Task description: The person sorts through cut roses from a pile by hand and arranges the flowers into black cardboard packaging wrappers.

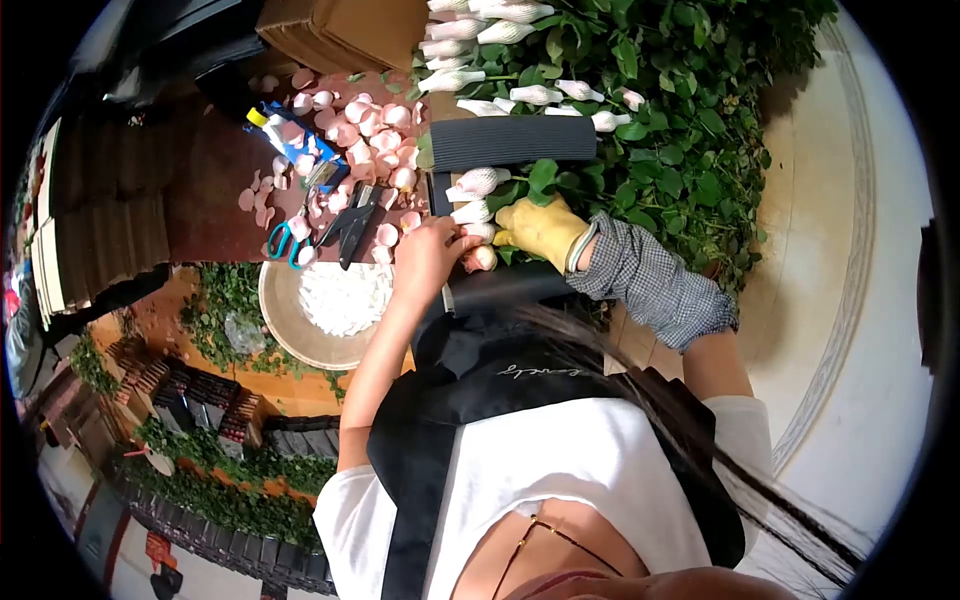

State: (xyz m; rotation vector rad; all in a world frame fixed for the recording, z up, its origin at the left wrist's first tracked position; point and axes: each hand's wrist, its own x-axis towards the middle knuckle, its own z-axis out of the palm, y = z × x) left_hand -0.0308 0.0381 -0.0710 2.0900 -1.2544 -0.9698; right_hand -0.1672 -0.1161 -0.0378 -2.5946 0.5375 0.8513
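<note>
- Brown cardboard sheets (110,235) stacked at far left, beside a red-brown table (205,205).
- Next along, turquoise-handled scissors (290,243) and a black tool (357,222) lying among loose pale pink petals (380,135) on the table.
- Just below them, a round basin (273,318) with small white pieces (345,298) inside.
- Toward the middle, a bare left hand (428,258), reaching up from below with fingers bent and fairly close together; fingertips right at the flower heads, but cannot tell whether gripping or only touching.
- Immediately right of those fingertips, a peach bloom (483,258), lowest in a short column; above it, white-netted buds (479,184) with heads pointing left, all between the two hands.
- Above the column, a dark ribbed pad (515,142), lying crosswise; more netted flowers (535,95) beyond it.
- Right of the flower heads, a right hand in a yellow glove (540,232), fingers narrowed just behind the heads, at the stem side; stems mostly hidden there, so cannot tell how firmly held. Checked grey sleeve (650,280) over the forearm.
- Farther right, a thick bank of green leaves (690,150), then pale floor (810,200).
</note>
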